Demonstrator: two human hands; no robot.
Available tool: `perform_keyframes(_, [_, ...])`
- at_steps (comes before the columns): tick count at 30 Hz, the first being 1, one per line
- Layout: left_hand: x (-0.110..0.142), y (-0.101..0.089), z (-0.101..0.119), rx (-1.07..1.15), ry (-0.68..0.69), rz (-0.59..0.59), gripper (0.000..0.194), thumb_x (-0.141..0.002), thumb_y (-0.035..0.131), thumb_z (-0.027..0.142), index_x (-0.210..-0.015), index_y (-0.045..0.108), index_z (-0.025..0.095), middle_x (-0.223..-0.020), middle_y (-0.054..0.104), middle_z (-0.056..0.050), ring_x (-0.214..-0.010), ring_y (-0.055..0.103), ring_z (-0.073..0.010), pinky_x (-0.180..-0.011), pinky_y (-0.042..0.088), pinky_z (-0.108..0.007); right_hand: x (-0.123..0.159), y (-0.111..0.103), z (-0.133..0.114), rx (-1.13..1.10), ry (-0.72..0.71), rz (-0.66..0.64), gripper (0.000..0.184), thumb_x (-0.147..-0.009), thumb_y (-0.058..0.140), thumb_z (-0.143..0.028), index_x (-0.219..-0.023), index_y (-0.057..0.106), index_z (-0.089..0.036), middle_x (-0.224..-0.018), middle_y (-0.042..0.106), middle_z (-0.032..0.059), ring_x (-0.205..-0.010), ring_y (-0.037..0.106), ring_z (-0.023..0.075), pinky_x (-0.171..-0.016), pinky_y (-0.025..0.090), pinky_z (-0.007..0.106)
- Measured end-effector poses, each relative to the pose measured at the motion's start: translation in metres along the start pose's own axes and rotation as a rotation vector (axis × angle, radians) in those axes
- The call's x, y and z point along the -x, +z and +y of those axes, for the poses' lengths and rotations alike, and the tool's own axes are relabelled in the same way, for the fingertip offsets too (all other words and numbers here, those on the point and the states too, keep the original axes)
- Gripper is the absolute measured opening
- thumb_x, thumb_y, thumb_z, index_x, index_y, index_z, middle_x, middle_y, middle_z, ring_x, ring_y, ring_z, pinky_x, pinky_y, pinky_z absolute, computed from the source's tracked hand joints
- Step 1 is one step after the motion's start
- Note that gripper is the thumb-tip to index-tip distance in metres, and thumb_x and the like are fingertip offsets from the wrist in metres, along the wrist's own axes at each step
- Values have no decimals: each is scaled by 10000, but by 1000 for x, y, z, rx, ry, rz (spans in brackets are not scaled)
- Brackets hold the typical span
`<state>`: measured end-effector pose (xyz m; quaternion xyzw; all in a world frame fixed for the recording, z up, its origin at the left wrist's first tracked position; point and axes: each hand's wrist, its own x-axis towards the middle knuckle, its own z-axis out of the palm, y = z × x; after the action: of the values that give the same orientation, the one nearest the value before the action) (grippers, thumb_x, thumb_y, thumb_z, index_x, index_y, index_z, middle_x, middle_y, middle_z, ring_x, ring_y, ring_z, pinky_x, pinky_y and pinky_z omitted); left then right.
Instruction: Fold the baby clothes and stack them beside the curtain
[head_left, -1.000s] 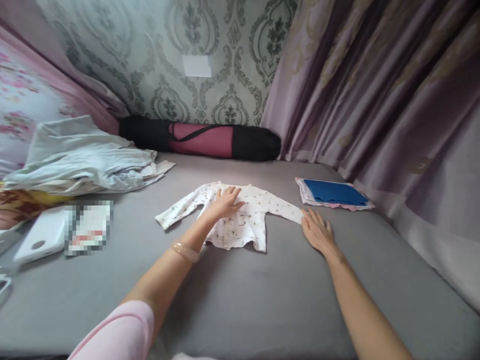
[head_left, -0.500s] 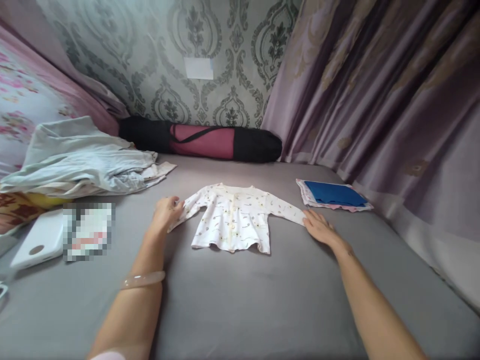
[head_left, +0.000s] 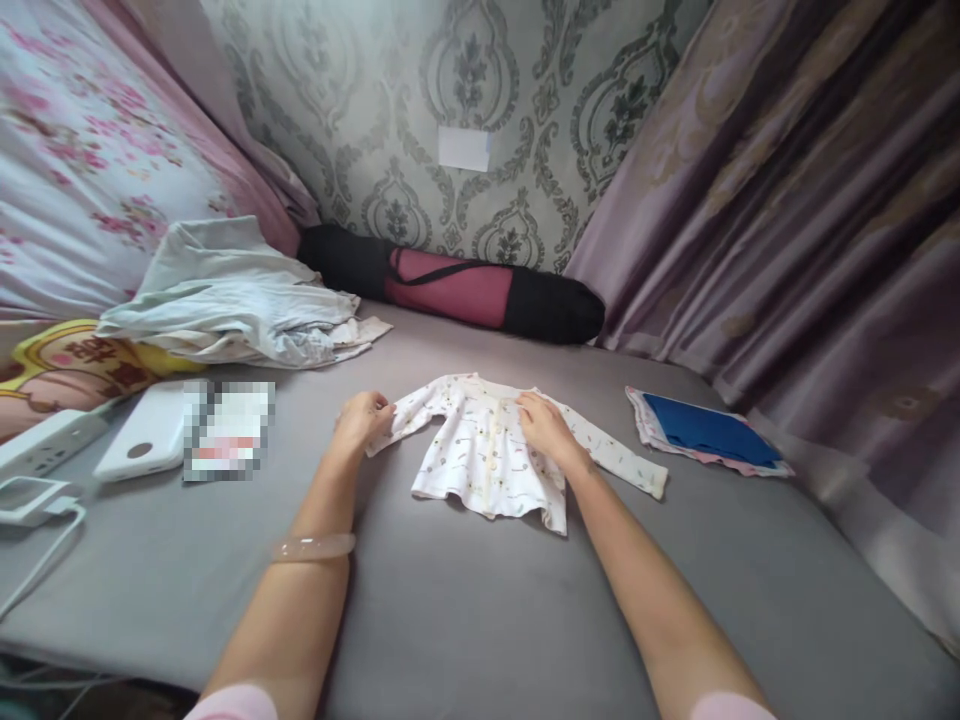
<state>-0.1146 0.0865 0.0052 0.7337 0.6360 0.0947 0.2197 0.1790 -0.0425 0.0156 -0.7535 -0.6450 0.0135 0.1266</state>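
A small white long-sleeved baby top (head_left: 480, 455) with a tiny print lies spread flat on the grey bed sheet (head_left: 465, 600). My left hand (head_left: 360, 420) is closed on the cuff of its left sleeve. My right hand (head_left: 544, 425) rests flat on the garment's right shoulder, fingers stretched out. The right sleeve lies extended toward the lower right. A clear bangle sits on my left wrist.
A folded stack with a blue piece on top (head_left: 705, 430) lies to the right by the curtain (head_left: 810, 250). A black-and-maroon roll bag (head_left: 457, 285) lies along the wall. A heap of pale clothes (head_left: 232, 310), a white power bank (head_left: 146, 445) and a power strip (head_left: 45, 445) are at left.
My left hand went from the garment's chest to the left sleeve cuff and closed on it. My right hand left the right cuff and now rests on the shoulder. The view shifted.
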Motion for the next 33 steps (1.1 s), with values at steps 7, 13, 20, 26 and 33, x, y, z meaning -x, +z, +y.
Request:
perform_keyframes(7, [4,-5,4,-8,-32,-54,276,-801,543,323,-1033,661,229,-1107,729,-82,-1100,634,-294,-940,400,-406,-59,34,-59,-99,-124,-80,465,-913,364,-65,-1345,533,-100,-1440,511,133,-1361,424,195,-1143,283,316])
perform_keyframes(13, [9,-12,3,-107,-77,-48,293,-796,563,435,-950,656,204,-1105,713,-153,-1118,614,-358,-937,392,-466,-82,54,-70,-159,-43,-57,465,-949,297,-114,-1361,510,-91,-1410,531,142,-1341,439,201,-1123,311,313])
perform_keyframes(20, [13,-23,0,-113,-105,-163,198,-725,610,399,-743,636,203,-927,735,-107,-997,645,-331,-918,400,-451,-80,73,-74,-161,47,-23,488,-1003,258,-280,-1402,479,-106,-1522,409,141,-1437,306,251,-1174,226,407])
perform_keyframes(26, [17,-31,-13,299,-54,-129,211,-636,641,362,-683,510,204,-569,523,33,-617,549,-167,-553,372,-239,-77,74,-76,-206,107,-60,531,-1006,236,-316,-1457,429,-112,-1562,358,90,-1466,238,213,-1195,155,351])
perform_keyframes(33, [0,-37,-16,793,-107,111,325,-576,654,328,-840,524,188,-600,493,51,-542,491,-127,-492,344,-212,-72,69,-82,-204,114,-62,550,-1012,218,-351,-1479,400,-124,-1582,322,76,-1477,203,208,-1197,107,335])
